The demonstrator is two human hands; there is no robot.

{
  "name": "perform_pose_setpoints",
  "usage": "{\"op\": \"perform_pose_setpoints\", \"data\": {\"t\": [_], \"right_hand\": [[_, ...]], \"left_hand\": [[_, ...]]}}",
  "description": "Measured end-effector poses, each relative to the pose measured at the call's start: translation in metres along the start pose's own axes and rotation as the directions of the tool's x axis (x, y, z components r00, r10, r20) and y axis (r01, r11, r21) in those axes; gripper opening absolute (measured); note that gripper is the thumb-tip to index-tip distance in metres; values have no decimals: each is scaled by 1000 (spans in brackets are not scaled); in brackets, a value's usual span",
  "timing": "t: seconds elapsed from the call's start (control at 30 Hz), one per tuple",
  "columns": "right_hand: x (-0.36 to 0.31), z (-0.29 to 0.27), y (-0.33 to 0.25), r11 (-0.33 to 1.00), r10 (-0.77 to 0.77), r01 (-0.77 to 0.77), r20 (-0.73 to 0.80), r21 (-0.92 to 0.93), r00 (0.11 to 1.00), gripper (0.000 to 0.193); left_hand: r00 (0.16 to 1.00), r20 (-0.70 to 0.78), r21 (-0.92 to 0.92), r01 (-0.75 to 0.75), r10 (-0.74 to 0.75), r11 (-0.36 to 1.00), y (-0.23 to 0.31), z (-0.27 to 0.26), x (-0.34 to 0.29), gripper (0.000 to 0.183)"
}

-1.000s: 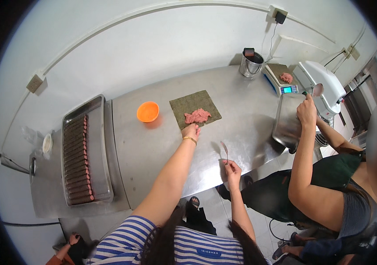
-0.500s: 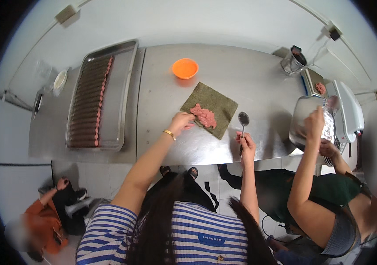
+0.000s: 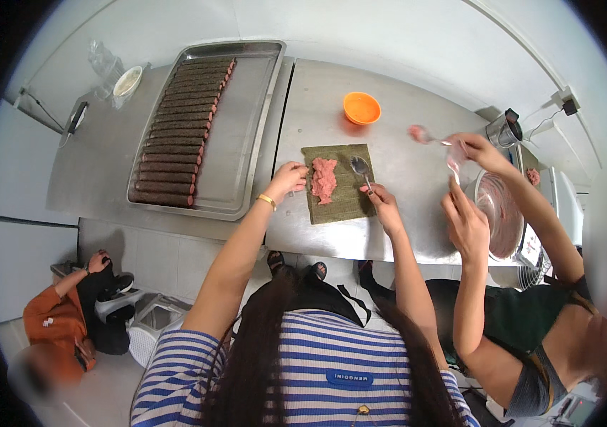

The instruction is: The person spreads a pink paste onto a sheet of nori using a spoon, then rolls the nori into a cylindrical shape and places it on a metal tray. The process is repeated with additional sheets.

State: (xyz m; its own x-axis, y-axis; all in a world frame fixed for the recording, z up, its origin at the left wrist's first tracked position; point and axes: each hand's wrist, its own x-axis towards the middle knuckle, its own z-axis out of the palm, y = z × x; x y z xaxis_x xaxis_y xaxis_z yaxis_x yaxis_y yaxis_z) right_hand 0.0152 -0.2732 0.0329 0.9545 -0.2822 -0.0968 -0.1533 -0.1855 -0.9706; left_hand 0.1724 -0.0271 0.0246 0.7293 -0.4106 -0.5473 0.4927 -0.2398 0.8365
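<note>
A dark green seaweed sheet (image 3: pixel 346 203) lies flat on the steel table, with a strip of pink minced meat paste (image 3: pixel 323 181) on its left half. At the sheet's left edge, my left hand (image 3: pixel 288 181) has its fingers curled and seems to pinch the edge. My right hand (image 3: pixel 384 206) is closed round the handle of a metal spoon (image 3: pixel 359 166). The spoon's bowl is over the right half of the sheet, beside the meat; whether it touches the sheet I cannot tell.
Seaweed-wrapped meat rolls (image 3: pixel 174 146) fill part of a metal tray (image 3: pixel 246 128) at left. An orange bowl (image 3: pixel 361 108) stands beyond the sheet. At right, a co-worker's hands (image 3: pixel 470 217) hold a meat-loaded spoon and a second utensil by a large metal bowl (image 3: pixel 475 192).
The seaweed sheet has turned from slanted to nearly square with the table. My right hand has brought the spoon over it. The co-worker's hands have moved apart, lifting meat on a spoon.
</note>
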Motion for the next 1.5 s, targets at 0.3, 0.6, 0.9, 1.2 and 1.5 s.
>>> {"op": "perform_pose_setpoints", "data": {"t": [0.3,0.6,0.9,1.2,1.5], "right_hand": [[-21,7,58,995,58,-75,-244,-61,968,19],[-72,-26,41,989,107,-136,-385,-49,917,19],[-81,-6,54,985,117,-159,-414,-68,903,19],[-78,3,57,986,103,-148,-425,-74,899,19],[-69,12,60,986,95,-143,-422,-82,901,19]], "left_hand": [[999,47,-172,-19,28,985,-35,4,-27,38],[995,90,-189,-31,48,982,-36,1,-31,30],[993,84,-202,-63,81,977,-42,3,-29,26],[994,69,-187,-72,87,980,-44,3,-27,26],[993,81,-232,-65,86,971,-44,3,-27,25]]}}
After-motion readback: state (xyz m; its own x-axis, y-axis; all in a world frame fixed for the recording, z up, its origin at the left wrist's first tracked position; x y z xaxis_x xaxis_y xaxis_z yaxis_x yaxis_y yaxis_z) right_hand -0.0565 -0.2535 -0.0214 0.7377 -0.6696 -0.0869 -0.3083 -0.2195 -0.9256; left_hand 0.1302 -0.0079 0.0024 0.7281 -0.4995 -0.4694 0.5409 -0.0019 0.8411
